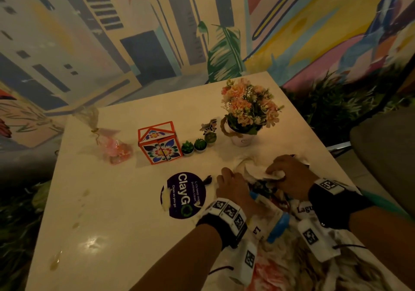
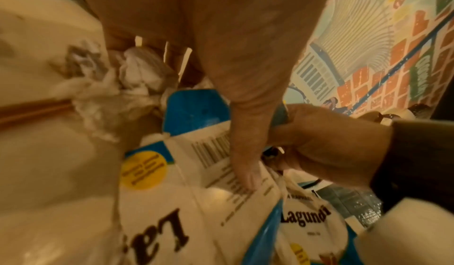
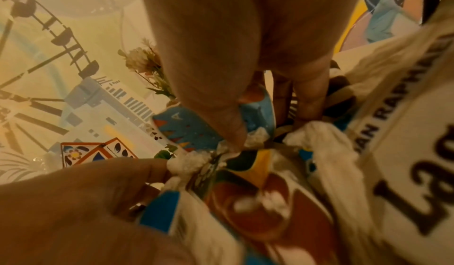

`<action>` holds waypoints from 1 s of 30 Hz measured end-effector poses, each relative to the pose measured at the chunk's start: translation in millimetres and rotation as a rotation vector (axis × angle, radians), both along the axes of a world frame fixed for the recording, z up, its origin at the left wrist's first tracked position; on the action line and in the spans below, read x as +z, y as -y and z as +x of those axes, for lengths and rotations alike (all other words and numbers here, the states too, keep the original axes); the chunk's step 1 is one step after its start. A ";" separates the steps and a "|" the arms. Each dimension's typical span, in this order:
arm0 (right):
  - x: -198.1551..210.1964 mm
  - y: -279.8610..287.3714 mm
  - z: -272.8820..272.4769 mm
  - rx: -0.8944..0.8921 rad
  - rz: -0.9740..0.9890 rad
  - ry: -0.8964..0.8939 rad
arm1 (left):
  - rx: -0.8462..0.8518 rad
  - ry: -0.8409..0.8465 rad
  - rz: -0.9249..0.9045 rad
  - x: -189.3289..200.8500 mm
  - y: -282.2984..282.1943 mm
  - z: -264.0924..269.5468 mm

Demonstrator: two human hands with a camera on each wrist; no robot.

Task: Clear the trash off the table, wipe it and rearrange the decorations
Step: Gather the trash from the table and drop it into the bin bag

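Nearest me on the head view, both my hands worked in the heap of trash [image 1: 269, 203] at the table's [image 1: 125, 212] near right corner. My left hand [image 1: 233, 187] pressed on white-and-blue packets; the left wrist view showed what the head view hid, its thumb lying across a barcode on a "Lagundi" packet [image 2: 221, 172] and crumpled tissue [image 2: 117, 86] under its fingers, though I could not tell whether they gripped anything. My right hand [image 1: 289, 174] curled round a white tissue wad [image 1: 269, 174]; only the right wrist view showed thumb and fingers pinching shredded tissue [image 3: 250, 139] over a colourful wrapper [image 3: 245, 172].

Just left of the hands lay a round purple "ClayGo" sticker [image 1: 183, 195]. Beyond stood a row: a pink cellophane-wrapped gift [image 1: 116, 149], an orange-framed floral box [image 1: 159, 142], three small green succulents [image 1: 194, 145], a tiny cow figure [image 1: 208, 125] and a white pot of peach flowers [image 1: 249, 108]. Spill marks [image 1: 77, 212] dotted the left side. A painted mural [image 1: 112, 32] filled the wall behind.
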State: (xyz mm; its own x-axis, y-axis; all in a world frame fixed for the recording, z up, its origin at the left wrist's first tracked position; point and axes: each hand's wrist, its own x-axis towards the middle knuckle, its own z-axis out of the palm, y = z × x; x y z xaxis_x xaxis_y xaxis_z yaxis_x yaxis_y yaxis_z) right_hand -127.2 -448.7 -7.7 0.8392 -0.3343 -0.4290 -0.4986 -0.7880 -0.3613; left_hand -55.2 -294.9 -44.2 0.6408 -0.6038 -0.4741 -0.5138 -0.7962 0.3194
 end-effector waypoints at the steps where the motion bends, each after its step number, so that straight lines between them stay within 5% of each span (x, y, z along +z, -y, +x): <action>1: 0.6 -0.4 -0.5 -0.017 0.011 -0.010 | 0.002 0.001 0.002 0.0 0.8 -2.0; 9: -0.1 -20.1 -1.6 0.027 -0.038 -0.214 | 0.036 -0.136 -0.276 -3.2 -11.7 11.0; 16: -1.7 -33.3 6.8 -0.075 -0.081 -0.178 | 0.095 -0.206 -0.454 -6.5 -31.1 20.7; 21: -12.5 -45.2 -9.2 -0.006 -0.189 -0.278 | 0.102 -0.114 -0.511 5.4 -59.6 43.1; 25: -20.0 -59.3 -13.7 -0.026 -0.183 -0.227 | -0.270 -0.072 -0.080 6.8 -72.5 38.0; 30: -20.7 -60.8 -11.8 -0.027 -0.056 -0.086 | -0.413 0.053 0.210 10.0 -81.6 8.9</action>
State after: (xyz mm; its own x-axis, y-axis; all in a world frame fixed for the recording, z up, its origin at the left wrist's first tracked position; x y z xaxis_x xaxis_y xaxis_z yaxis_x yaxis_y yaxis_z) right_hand -139.0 -388.0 -28.4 0.7904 -0.3822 -0.4787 -0.5474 -0.7915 -0.2719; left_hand -46.3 -213.2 -34.2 0.3937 -0.7079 -0.5864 -0.8128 -0.5661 0.1378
